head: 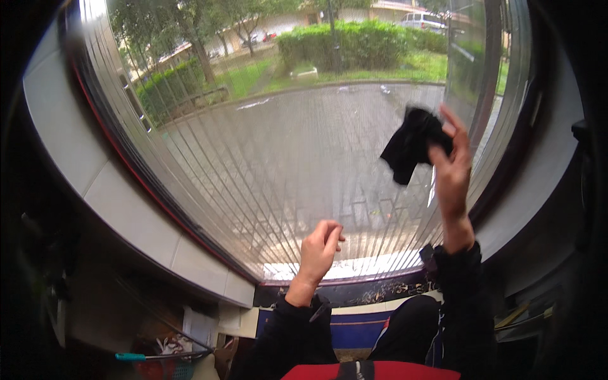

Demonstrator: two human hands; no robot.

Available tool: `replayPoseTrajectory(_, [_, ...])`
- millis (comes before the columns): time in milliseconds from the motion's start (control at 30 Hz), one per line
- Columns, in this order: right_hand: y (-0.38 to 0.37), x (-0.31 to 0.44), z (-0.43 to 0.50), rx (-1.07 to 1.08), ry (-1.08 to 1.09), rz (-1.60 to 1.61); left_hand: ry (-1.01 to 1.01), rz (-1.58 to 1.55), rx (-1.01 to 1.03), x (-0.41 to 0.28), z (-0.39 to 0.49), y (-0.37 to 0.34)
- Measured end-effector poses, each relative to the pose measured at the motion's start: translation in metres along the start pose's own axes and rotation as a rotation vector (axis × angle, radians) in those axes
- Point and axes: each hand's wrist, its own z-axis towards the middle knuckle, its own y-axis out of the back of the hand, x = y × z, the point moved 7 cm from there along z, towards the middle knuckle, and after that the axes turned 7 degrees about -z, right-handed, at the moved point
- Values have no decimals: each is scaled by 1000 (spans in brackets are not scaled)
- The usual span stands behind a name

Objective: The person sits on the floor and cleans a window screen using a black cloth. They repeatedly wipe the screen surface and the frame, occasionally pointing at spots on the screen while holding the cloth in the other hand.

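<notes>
My right hand (pixel 453 156), at the right, grips a black cloth (pixel 418 140) raised in front of a ribbed, see-through door curtain (pixel 304 180). The cloth is crumpled and hangs to the left of my fingers. Lower and nearer the middle, my left hand (pixel 323 247) is raised with its fingers curled and nothing seen in it. Both forearms are in black sleeves. Whether the cloth touches the curtain I cannot tell.
Tiled wall (pixel 137 209) and a dark door frame flank the curtain. A dark sill (pixel 351 294) crosses below it. At the lower left are a teal-handled tool (pixel 130 356) and a basket (pixel 183 370). Paving and hedges lie outside.
</notes>
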Motion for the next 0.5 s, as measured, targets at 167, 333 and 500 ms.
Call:
replayPoseTrajectory(167, [14, 53, 121, -325, 456, -233, 114, -38, 3, 47, -13, -11])
replayPoseTrajectory(333, [-24, 70, 172, -362, 439, -125, 119, -9, -34, 85, -9, -1])
replayPoseTrajectory(500, [-109, 87, 126, -221, 796, -745, 98, -6, 4, 92, -8, 1])
